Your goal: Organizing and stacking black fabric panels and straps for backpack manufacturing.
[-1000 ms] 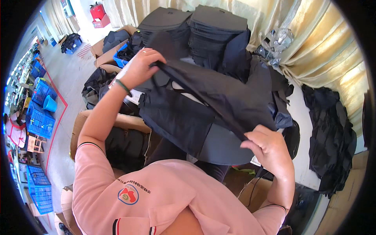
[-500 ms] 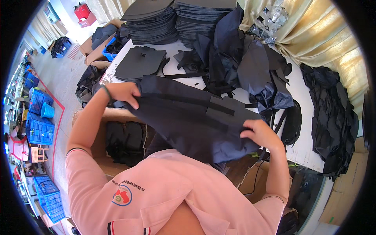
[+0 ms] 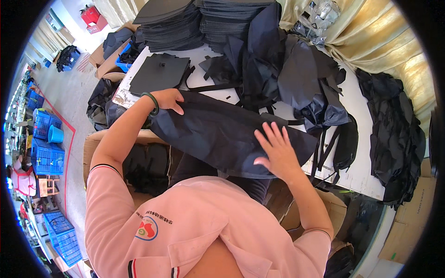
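Observation:
A long black fabric piece (image 3: 213, 132), perhaps part of a bag, lies across the front edge of the table and hangs toward my lap. My left hand (image 3: 168, 100) grips its upper left corner between thumb and fingers, with a dark bangle on the wrist. Toward the cloth's right end, my right hand (image 3: 278, 155) is open, its fingers spread flat over the surface. Plain, slightly wrinkled fabric faces up. Beyond it lies a small pile of dark flat panels (image 3: 160, 74) with a black strap beside it.
Tall stacks of dark panels (image 3: 169, 30) stand at the back of the white table (image 3: 361, 153). Black fabric pieces (image 3: 301, 69) heap up at centre right, near a small black pouch (image 3: 346, 143). An open cardboard box (image 3: 92, 153) with black items sits below left. Blue crates (image 3: 48, 155) line the floor.
The fabric has been turned so its strap and patch no longer show. My right hand has let go of the right end, opened and moved left onto the cloth.

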Tool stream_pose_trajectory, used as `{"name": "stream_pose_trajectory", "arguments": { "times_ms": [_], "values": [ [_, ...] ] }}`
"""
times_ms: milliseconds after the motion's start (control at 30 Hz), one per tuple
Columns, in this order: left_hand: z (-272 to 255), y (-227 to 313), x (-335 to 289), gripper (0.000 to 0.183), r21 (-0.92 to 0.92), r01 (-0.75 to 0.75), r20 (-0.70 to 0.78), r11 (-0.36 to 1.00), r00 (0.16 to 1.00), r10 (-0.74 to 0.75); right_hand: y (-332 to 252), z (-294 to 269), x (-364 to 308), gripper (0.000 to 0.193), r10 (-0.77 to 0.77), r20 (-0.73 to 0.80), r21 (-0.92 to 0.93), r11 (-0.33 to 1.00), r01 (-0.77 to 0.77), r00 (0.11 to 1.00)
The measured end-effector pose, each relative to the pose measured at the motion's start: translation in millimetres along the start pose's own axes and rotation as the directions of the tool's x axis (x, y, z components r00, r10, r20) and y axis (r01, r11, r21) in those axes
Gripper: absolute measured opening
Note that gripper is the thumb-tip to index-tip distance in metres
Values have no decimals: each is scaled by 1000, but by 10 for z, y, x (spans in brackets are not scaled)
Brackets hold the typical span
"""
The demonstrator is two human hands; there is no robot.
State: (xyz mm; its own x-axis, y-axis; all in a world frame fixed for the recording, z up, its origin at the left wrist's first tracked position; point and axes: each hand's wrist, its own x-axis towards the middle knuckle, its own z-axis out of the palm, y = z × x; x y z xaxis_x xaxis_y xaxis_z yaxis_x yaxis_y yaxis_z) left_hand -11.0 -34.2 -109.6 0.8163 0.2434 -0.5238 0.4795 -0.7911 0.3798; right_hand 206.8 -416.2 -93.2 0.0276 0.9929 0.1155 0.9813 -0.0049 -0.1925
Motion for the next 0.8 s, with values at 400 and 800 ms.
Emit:
{"name": "stream_pose_trajectory", "arguments": {
  "times_ms": [400, 800],
  "values": [
    [-317, -493, -518, 23, -371, 177, -135, 911, 961, -242, 120, 102, -51, 91, 19, 225, 50, 998, -31, 974],
    [17, 1162, -546, 23, -371, -601, -624, 708, 726, 290, -591, -121, 1249, 64, 140, 2, 992, 123, -20, 990]
  ]
}}
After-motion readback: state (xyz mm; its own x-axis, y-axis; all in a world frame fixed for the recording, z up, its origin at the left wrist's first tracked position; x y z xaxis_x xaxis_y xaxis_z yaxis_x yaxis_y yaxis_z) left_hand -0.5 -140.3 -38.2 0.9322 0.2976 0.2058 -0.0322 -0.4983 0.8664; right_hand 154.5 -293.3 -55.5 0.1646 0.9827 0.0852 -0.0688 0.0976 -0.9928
